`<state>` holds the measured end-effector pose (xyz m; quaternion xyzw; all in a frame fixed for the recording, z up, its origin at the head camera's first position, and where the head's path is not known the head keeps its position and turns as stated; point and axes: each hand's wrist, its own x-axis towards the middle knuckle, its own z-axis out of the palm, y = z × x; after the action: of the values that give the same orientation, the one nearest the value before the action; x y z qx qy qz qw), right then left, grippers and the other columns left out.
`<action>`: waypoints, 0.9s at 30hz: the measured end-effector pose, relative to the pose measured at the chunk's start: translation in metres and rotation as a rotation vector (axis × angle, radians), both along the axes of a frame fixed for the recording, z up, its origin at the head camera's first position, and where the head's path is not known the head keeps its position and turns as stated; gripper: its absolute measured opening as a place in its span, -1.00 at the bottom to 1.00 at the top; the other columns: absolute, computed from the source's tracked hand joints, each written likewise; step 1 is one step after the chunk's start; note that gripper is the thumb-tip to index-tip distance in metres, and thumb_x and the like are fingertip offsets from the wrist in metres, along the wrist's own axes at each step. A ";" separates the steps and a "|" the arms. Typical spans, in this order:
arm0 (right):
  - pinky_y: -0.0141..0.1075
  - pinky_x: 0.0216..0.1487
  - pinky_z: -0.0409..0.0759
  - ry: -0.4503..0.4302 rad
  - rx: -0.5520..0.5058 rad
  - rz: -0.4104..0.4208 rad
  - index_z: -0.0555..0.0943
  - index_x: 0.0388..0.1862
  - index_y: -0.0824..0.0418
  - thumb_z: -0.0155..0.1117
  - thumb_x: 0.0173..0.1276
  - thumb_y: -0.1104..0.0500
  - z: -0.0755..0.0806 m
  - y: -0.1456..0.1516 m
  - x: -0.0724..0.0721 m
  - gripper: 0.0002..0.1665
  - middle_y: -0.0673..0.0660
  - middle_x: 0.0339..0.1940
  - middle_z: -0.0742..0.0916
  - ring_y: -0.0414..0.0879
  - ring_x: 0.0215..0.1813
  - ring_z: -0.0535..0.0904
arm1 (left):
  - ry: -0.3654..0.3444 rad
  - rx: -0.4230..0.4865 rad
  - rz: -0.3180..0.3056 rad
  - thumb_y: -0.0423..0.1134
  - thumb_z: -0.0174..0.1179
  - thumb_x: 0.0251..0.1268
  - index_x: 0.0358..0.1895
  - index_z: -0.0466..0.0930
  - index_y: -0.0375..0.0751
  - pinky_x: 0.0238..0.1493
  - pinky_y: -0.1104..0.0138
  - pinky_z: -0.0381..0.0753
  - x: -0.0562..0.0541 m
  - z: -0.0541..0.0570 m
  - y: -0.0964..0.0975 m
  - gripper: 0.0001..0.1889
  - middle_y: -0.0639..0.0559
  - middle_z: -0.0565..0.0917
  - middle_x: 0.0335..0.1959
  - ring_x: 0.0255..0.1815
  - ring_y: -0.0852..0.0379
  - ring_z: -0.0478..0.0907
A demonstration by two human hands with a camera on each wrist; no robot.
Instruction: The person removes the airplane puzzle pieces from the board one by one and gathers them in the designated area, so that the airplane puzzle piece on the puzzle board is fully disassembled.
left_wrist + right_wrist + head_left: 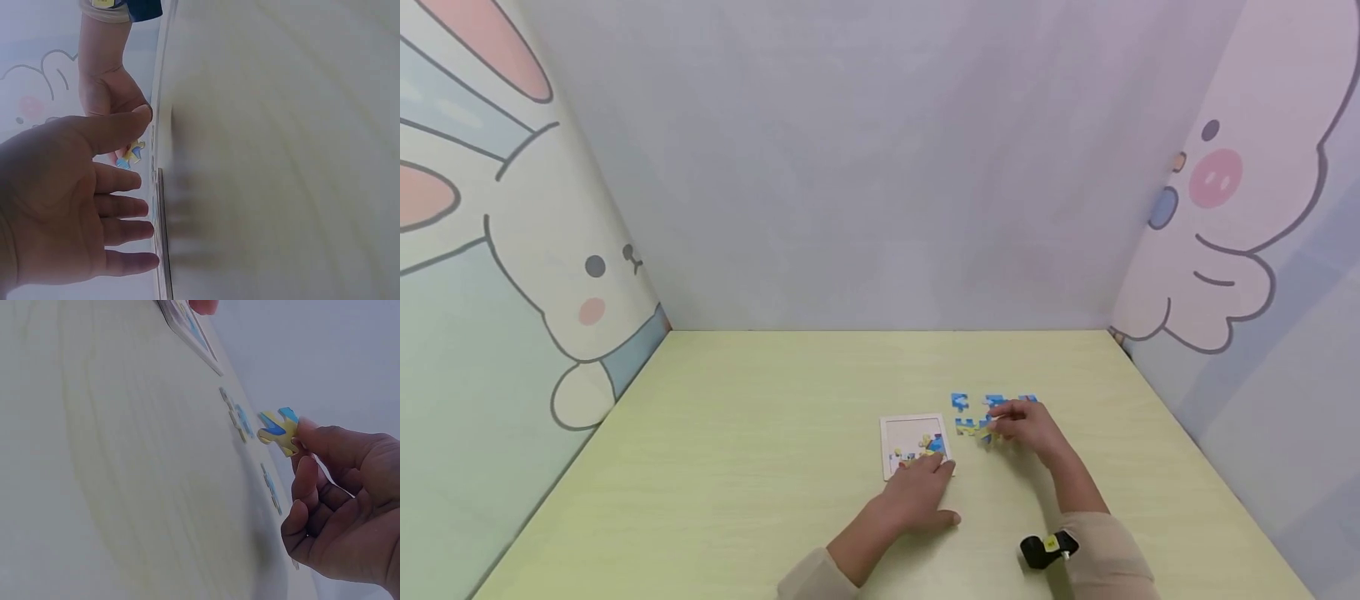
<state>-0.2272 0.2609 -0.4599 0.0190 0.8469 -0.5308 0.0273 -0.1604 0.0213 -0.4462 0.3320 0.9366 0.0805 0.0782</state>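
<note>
Between thumb and fingertips my right hand (1028,425) pinches a jigsaw piece (279,431) in yellow and blue, held up off the table in the right wrist view. My left hand (919,492) lies with straight fingers over the lower edge of a white puzzle frame (883,433). In the left wrist view its fingertips (147,261) are right at the frame's edge. Joined pieces (934,443) fill the frame's lower right part and bottom row; some are hidden under the left hand. The upper left of the frame shows its bare backing.
Loose jigsaw pieces lie right of the frame: a blue one (959,402), another blue one (994,400), one partly behind the right hand (1028,398), and a yellow-blue one (965,427). A black device (1047,550) sits by the right sleeve. Printed walls enclose the table (737,433).
</note>
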 end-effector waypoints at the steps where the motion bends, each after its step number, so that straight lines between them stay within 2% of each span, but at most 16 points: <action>1: -0.19 -0.39 0.51 0.002 0.001 0.001 0.62 -0.15 0.37 0.35 0.18 0.24 0.001 0.002 -0.001 -0.72 0.09 -0.38 0.65 -0.05 -0.40 0.51 | -0.008 0.001 0.005 0.16 0.24 0.10 0.28 0.36 -0.17 0.13 0.13 0.37 0.000 0.000 0.001 -0.28 -0.05 0.35 0.28 0.26 0.01 0.30; 6: -0.23 -0.39 0.50 -0.008 -0.018 -0.026 0.60 -0.16 0.43 0.34 0.18 0.26 0.001 0.010 -0.004 -0.71 0.12 -0.35 0.63 -0.08 -0.39 0.49 | 0.005 -0.039 0.001 0.17 0.25 0.08 0.24 0.41 -0.18 0.11 0.17 0.38 0.000 -0.001 0.003 -0.29 -0.01 0.38 0.24 0.24 0.05 0.31; 11: -0.25 -0.42 0.45 -0.020 0.014 -0.040 0.60 -0.16 0.43 0.34 0.20 0.22 -0.001 0.019 -0.008 -0.68 0.10 -0.31 0.61 -0.11 -0.41 0.48 | 0.025 -0.059 0.002 0.18 0.26 0.06 0.22 0.44 -0.16 0.08 0.18 0.40 0.000 -0.002 0.004 -0.30 0.02 0.38 0.22 0.22 0.07 0.32; 18: -0.25 -0.46 0.41 -0.069 0.051 -0.073 0.61 -0.19 0.43 0.31 0.21 0.24 -0.005 0.026 -0.014 -0.73 0.07 -0.49 0.61 -0.10 -0.47 0.47 | 0.009 -0.068 0.006 0.20 0.25 0.06 0.23 0.43 -0.15 0.10 0.17 0.39 0.000 -0.003 0.006 -0.30 0.03 0.37 0.24 0.23 0.07 0.31; 27: -0.29 -0.48 0.43 -0.092 0.084 -0.092 0.64 -0.25 0.44 0.31 0.18 0.30 -0.010 0.024 -0.019 -0.79 0.08 -0.52 0.61 -0.10 -0.51 0.44 | 0.004 -0.082 0.011 0.18 0.25 0.06 0.23 0.42 -0.13 0.10 0.18 0.39 -0.001 -0.003 0.005 -0.30 0.05 0.37 0.24 0.23 0.09 0.31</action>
<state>-0.2465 0.2850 -0.4701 0.0835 0.8645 -0.4939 0.0411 -0.1617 0.0262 -0.4493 0.3237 0.9410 0.0421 0.0896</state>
